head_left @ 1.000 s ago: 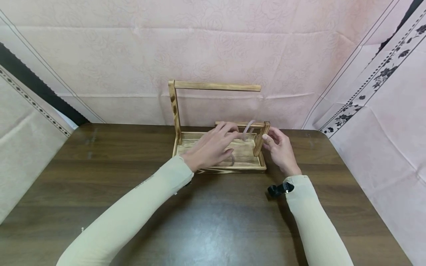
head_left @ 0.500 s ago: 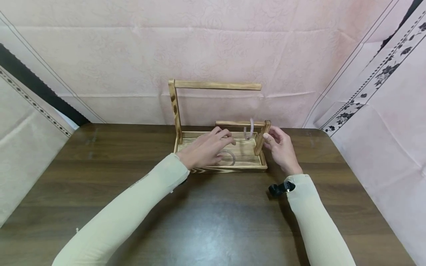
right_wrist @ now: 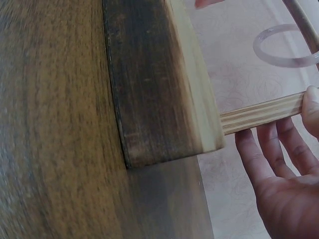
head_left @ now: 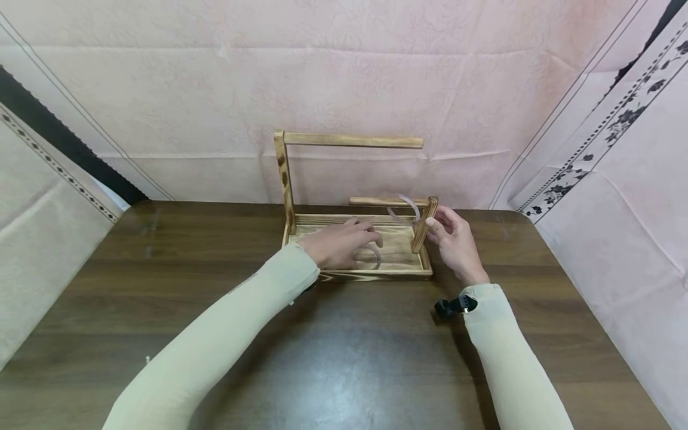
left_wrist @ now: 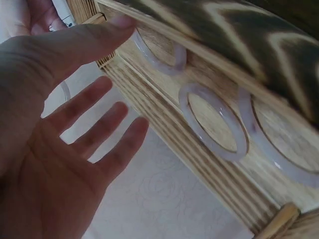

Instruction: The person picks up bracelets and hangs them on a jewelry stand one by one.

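My left hand (head_left: pixel 346 243) hovers low over a wooden tray (head_left: pixel 376 276), its fingers slightly bent around nothing. A pale translucent bangle (head_left: pixel 378 257) lies by its fingertips. Seen from the left wrist, the thumb is at the tray's rim, and several bangles, such as this one (left_wrist: pixel 199 132), lie flat inside. My right hand (head_left: pixel 455 245) pinches the short wooden post (head_left: pixel 423 230) at the tray's right end, fingers on one side and thumb on the other. Another bangle (head_left: pixel 412 205) hangs on the low bar (head_left: pixel 371 202), tilted and near that post.
A tall post (head_left: pixel 285 179) rises from the tray's left end, carrying a higher bar (head_left: pixel 352 141) above the low one. The stand sits near the back edge of a dark wood table (head_left: pixel 333 358). Pale patterned cloth (head_left: pixel 344 77) hangs behind.
My left hand has drawn away from the hanging bangle and sunk into the tray beside a lying one. The hanging bangle has swung on its bar. My right hand keeps its place.
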`<act>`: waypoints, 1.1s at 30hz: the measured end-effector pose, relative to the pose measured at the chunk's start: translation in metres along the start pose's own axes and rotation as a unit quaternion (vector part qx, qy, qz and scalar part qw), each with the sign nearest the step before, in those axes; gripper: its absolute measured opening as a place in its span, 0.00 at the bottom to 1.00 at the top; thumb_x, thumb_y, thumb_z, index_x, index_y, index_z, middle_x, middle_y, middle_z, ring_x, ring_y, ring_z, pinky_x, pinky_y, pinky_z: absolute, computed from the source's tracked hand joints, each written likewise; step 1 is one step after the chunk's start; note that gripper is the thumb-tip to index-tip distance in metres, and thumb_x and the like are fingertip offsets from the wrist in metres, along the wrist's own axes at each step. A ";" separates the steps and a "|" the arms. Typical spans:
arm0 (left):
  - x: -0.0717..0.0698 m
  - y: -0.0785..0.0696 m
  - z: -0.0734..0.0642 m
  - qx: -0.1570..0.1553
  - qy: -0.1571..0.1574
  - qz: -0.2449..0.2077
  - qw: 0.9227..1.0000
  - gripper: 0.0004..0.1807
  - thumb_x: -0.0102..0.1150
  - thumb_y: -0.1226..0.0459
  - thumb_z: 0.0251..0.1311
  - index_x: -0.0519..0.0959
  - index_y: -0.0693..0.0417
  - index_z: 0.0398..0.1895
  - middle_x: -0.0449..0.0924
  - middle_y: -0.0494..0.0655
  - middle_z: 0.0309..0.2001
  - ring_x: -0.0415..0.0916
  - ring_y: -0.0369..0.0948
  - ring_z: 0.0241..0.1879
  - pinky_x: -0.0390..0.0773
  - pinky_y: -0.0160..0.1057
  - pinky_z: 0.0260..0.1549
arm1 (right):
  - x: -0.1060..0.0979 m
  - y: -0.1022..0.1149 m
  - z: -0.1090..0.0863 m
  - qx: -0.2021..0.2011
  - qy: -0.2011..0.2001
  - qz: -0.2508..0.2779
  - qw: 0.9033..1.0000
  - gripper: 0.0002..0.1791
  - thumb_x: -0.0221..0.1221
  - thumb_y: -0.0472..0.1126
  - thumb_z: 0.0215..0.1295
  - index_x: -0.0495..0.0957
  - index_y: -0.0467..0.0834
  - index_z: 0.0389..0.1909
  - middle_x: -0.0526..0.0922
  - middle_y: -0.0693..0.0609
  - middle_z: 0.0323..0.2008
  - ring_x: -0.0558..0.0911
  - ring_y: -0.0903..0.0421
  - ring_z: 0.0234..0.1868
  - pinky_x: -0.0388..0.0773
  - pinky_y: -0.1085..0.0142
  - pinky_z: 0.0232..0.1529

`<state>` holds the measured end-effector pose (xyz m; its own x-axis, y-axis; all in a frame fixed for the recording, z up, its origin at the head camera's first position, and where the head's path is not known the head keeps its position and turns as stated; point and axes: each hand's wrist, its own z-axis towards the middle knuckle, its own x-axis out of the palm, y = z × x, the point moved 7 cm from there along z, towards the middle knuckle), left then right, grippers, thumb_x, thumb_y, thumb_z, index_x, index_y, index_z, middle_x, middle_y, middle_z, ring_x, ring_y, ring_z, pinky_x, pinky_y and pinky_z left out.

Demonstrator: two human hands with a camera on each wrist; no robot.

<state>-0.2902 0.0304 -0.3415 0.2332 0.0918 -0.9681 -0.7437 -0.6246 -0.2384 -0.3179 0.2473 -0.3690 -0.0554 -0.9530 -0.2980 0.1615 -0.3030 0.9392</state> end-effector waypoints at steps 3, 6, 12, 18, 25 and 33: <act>0.004 0.001 0.005 -0.003 0.020 -0.018 1.000 0.31 0.72 0.67 0.59 0.75 0.43 0.66 0.68 0.44 0.71 0.63 0.49 0.73 0.75 0.53 0.69 | -0.001 -0.001 0.000 -0.001 -0.002 -0.001 1.000 0.22 0.53 0.39 0.78 0.70 0.36 0.68 0.76 0.38 0.62 0.79 0.66 0.52 0.84 0.61 0.60; 0.006 0.002 0.008 -0.007 0.035 -0.030 0.999 0.32 0.71 0.69 0.58 0.75 0.43 0.66 0.67 0.44 0.73 0.63 0.50 0.74 0.70 0.53 0.73 | 0.000 -0.001 0.000 -0.001 -0.002 0.000 1.000 0.22 0.53 0.39 0.78 0.70 0.36 0.68 0.76 0.38 0.61 0.79 0.67 0.52 0.85 0.66 0.58; 0.011 0.001 0.014 0.003 0.068 -0.036 0.997 0.29 0.68 0.71 0.60 0.76 0.46 0.65 0.67 0.47 0.73 0.64 0.52 0.73 0.68 0.54 0.74 | 0.000 -0.001 0.000 -0.003 0.000 0.003 1.000 0.22 0.53 0.38 0.78 0.70 0.36 0.68 0.76 0.38 0.62 0.79 0.67 0.52 0.85 0.66 0.58; 0.017 0.003 0.018 -0.011 0.086 -0.030 0.996 0.27 0.64 0.75 0.60 0.79 0.42 0.60 0.70 0.49 0.69 0.66 0.53 0.71 0.70 0.56 0.72 | 0.000 -0.001 0.000 -0.008 0.000 0.005 1.000 0.22 0.53 0.38 0.78 0.70 0.35 0.68 0.76 0.37 0.62 0.79 0.68 0.51 0.85 0.64 0.59; 0.024 0.007 0.020 -0.042 0.109 -0.043 0.992 0.36 0.58 0.82 0.57 0.77 0.37 0.63 0.65 0.49 0.73 0.60 0.56 0.75 0.68 0.64 0.71 | 0.000 -0.003 0.001 -0.014 0.000 0.011 1.000 0.21 0.53 0.39 0.78 0.70 0.35 0.67 0.77 0.42 0.58 0.80 0.68 0.50 0.85 0.70 0.54; 0.025 0.003 0.022 -0.050 0.113 -0.026 0.992 0.23 0.56 0.66 0.72 0.76 0.32 0.65 0.57 0.50 0.79 0.55 0.57 0.78 0.64 0.67 0.73 | 0.000 -0.003 0.001 -0.014 0.002 0.012 1.000 0.21 0.54 0.39 0.78 0.70 0.35 0.67 0.77 0.40 0.58 0.80 0.67 0.50 0.86 0.70 0.54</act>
<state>-0.3009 0.0480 -0.3682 0.4130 -0.0429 -0.9097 -0.6631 -0.6989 -0.2680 -0.3195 0.2487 -0.3717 -0.0479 -0.9602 -0.2751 0.1906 -0.2791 0.9411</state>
